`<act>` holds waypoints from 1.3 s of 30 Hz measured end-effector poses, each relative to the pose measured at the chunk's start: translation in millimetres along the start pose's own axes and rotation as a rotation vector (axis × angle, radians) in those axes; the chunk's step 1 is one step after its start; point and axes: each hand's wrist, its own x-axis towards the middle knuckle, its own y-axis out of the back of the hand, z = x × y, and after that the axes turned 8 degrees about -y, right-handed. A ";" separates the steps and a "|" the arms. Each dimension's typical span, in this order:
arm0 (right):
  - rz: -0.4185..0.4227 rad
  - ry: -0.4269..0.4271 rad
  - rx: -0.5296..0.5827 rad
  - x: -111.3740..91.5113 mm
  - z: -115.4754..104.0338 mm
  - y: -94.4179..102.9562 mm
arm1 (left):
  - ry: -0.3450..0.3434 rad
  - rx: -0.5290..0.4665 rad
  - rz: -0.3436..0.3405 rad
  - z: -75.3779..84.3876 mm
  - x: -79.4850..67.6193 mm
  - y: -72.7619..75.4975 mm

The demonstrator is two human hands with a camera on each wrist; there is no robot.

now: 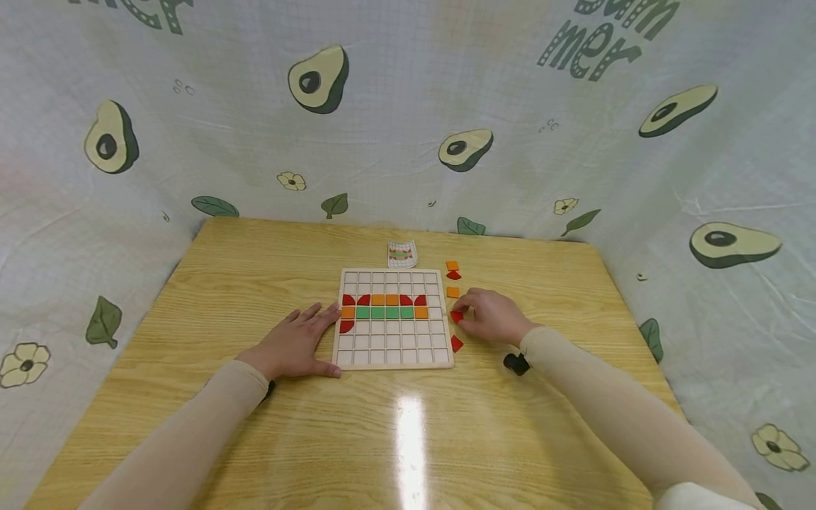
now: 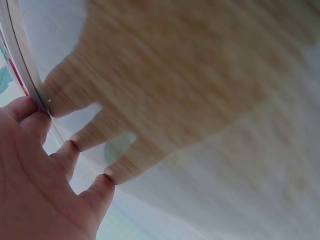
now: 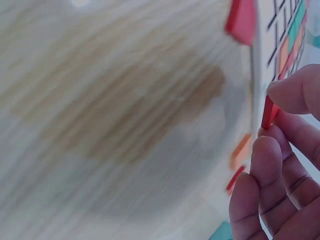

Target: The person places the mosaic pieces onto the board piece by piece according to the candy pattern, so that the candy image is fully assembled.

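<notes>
A pale wooden grid board point(image 1: 394, 360) lies on the table with red, orange and green tiles set in its upper middle rows. My left hand point(image 1: 295, 345) lies spread along the board's left edge, fingertips and thumb at the rim. At the right edge my right hand point(image 1: 494, 316) pinches a red tile point(image 3: 269, 111) between thumb and fingers. The same red tile point(image 1: 456, 316) shows in the head view beside the board. Below it lies another red tile point(image 1: 457, 343); above it are an orange tile point(image 1: 452, 292), a red fan-shaped tile point(image 1: 453, 275) and a second orange tile point(image 1: 452, 265).
A small printed card point(image 1: 402, 254) with a coloured grid pattern lies behind the board. The wooden table point(image 1: 306, 446) meets a white cloth point(image 1: 395, 92) with avocado prints at the back and sides.
</notes>
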 end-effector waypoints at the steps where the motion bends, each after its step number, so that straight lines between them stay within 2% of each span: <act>1: -0.002 0.001 0.000 2.9 -4.2 0.7 | 0.000 0.002 0.000 0.1 0.0 0.3; 10: -0.043 0.091 0.008 37.2 -59.4 -1.4 | 0.002 -0.005 0.000 -0.2 0.1 -0.1; 16: -0.086 0.148 0.019 64.1 -102.2 -23.6 | 0.004 -0.009 0.007 -0.4 -1.0 0.0; 20: -0.100 0.173 0.041 71.8 -124.3 -40.0 | -0.013 -0.018 0.022 0.5 -1.0 0.3; 24: -0.078 0.192 0.016 72.6 -136.2 -49.5 | -0.016 -0.014 0.021 0.5 0.2 -0.4; 29: -0.039 0.202 -0.010 71.6 -140.8 -52.8 | -0.013 -0.008 0.009 -2.2 2.1 -3.0; 39: -0.042 0.192 -0.033 71.8 -143.5 -52.9 | -0.012 -0.017 0.009 1.9 -1.7 3.8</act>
